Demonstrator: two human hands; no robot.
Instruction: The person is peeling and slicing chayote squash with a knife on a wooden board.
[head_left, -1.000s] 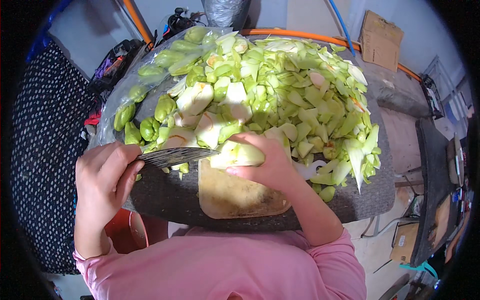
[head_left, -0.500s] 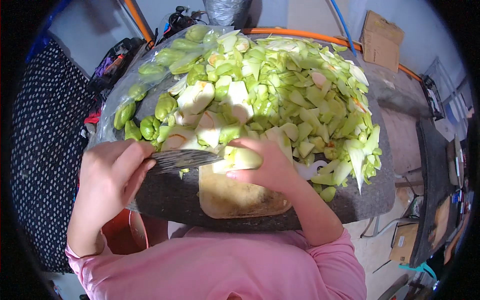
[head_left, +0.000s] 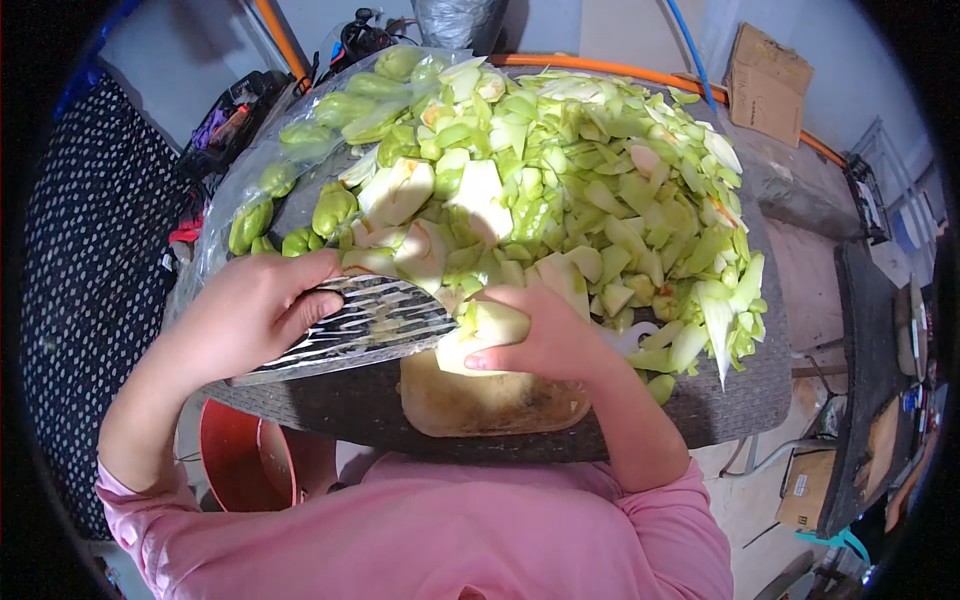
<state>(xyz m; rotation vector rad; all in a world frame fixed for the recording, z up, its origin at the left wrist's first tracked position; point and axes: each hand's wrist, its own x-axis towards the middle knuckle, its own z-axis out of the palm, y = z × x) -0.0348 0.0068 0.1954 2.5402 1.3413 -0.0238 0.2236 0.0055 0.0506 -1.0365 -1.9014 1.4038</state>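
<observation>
My left hand (head_left: pixel 258 312) is closed around a broad-bladed knife (head_left: pixel 372 322). Its wide, shiny blade is streaked with light and tilted so its flat side shows. The blade's tip end reaches the left side of a cut, pale green chayote (head_left: pixel 492 328); I cannot tell whether it cuts in. My right hand (head_left: pixel 555 335) grips that chayote, thumb on the near side, over the back of a worn cutting board (head_left: pixel 490 405). Just behind both hands, a large heap of cut chayote pieces (head_left: pixel 590 190) covers much of the table, with bigger pale chunks (head_left: pixel 478 200) toward its left.
Whole green chayotes (head_left: pixel 335 208) lie at the left, several on or under clear plastic (head_left: pixel 235 190). The dark table (head_left: pixel 690 420) has a curved front edge. A red bucket (head_left: pixel 235 455) stands below at the left. Dotted dark cloth (head_left: pixel 95 300) hangs farther left.
The knife has turned from nearly edge-on to showing its broad face, and my left hand has shifted slightly up with the elbow further out. The chayote has tilted slightly in my right hand.
</observation>
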